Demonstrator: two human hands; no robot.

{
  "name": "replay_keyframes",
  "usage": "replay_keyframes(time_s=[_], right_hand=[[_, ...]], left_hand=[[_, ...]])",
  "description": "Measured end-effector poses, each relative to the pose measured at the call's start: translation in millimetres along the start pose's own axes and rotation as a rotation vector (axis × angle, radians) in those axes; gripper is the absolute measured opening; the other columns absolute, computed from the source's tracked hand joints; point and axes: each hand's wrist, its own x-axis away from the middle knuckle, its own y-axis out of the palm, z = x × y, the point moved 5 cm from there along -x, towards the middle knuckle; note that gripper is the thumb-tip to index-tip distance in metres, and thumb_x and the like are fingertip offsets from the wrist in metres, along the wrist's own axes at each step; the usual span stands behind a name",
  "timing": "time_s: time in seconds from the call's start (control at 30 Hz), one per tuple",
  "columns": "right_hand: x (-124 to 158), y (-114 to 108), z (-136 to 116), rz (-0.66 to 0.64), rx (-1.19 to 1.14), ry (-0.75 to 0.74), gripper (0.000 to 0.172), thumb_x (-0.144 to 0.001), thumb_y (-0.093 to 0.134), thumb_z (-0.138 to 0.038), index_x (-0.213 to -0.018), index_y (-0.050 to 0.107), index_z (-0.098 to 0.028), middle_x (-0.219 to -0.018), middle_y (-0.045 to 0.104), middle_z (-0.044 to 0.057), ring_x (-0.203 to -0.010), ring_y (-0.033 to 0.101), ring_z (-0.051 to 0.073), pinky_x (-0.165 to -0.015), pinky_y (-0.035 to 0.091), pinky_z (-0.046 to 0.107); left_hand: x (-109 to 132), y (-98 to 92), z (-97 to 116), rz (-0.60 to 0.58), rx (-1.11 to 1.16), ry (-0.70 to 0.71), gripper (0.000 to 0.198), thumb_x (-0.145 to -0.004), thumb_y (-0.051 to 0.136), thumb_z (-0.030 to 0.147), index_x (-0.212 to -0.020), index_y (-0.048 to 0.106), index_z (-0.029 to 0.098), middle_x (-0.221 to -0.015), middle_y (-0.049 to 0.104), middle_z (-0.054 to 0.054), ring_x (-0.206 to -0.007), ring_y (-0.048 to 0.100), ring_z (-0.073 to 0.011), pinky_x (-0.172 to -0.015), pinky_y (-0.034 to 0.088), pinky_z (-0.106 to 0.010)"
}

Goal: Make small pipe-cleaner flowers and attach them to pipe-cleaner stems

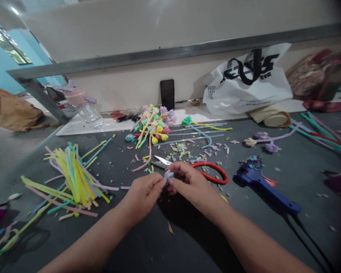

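Between my two hands is a small purple and teal pipe-cleaner flower (168, 175), held above the dark table. My left hand (146, 191) pinches its left side, and my right hand (189, 185) has its fingers closed on the right side. Just beyond my right hand lie red-handled scissors (220, 172), their blades pointing left. Cut fuzzy bits (182, 153) are scattered behind the scissors. A bunch of finished pipe-cleaner flowers (153, 125) lies farther back. The fingertips hide part of the small flower.
Loose pipe cleaners (76, 178) are piled at the left. A blue glue gun (268, 189) with a cord lies right, near purple flowers (265, 141). Clear glue sticks (193, 132), a phone (167, 94), a bottle (85, 110) and a white bag (247, 87) stand or lie along the back.
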Motion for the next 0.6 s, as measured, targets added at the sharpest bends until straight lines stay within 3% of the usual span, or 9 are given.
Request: replay_keyframes(time_s=[0.2, 0.37, 0.47, 0.6], right_hand=[[-1.2, -0.7, 2.5, -0.004, 0.066, -0.029, 0.012, -0.075, 0.052, -0.015, -0.085, 0.048, -0.02, -0.072, 0.053, -0.003, -0.061, 0.055, 0.01, -0.058, 0.047, 0.024], [-0.9, 0.2, 1.9, -0.003, 0.086, -0.038, 0.013, -0.074, 0.052, -0.015, -0.085, 0.049, -0.02, -0.07, 0.052, -0.003, -0.062, 0.054, 0.01, -0.058, 0.047, 0.023], [-0.3, -0.4, 2.8, 0.023, 0.122, -0.041, 0.014, -0.073, 0.052, -0.013, -0.086, 0.049, -0.02, -0.069, 0.053, -0.003, -0.061, 0.053, 0.01, -0.056, 0.047, 0.023], [-0.9, -0.8, 8.5, 0.045, 0.195, -0.069, 0.013, -0.074, 0.052, -0.013, -0.086, 0.051, -0.019, -0.067, 0.054, -0.003, -0.059, 0.054, 0.01, -0.056, 0.047, 0.023]], left_hand=[[-0.1, 10.1, -12.0, -0.131, 0.434, -0.296, 0.033, -0.087, 0.039, 0.039, -0.064, 0.047, 0.017, -0.056, 0.043, 0.005, -0.047, 0.035, -0.0069, -0.046, 0.028, -0.019], [2.5, 20.1, -16.5, -0.23, 0.693, -0.402, 0.028, -0.085, 0.042, 0.042, -0.07, 0.044, 0.018, -0.051, 0.037, 0.008, -0.037, 0.022, -0.0048, -0.037, 0.015, -0.018], [2.6, 21.6, -16.5, -0.231, 0.666, -0.394, 0.029, -0.085, 0.042, 0.041, -0.067, 0.043, 0.018, -0.049, 0.036, 0.008, -0.038, 0.022, -0.005, -0.037, 0.015, -0.018], [0.1, 16.5, -15.0, -0.151, 0.411, -0.276, 0.035, -0.085, 0.042, 0.039, -0.059, 0.044, 0.016, -0.05, 0.039, 0.006, -0.044, 0.032, -0.0066, -0.042, 0.025, -0.018]])
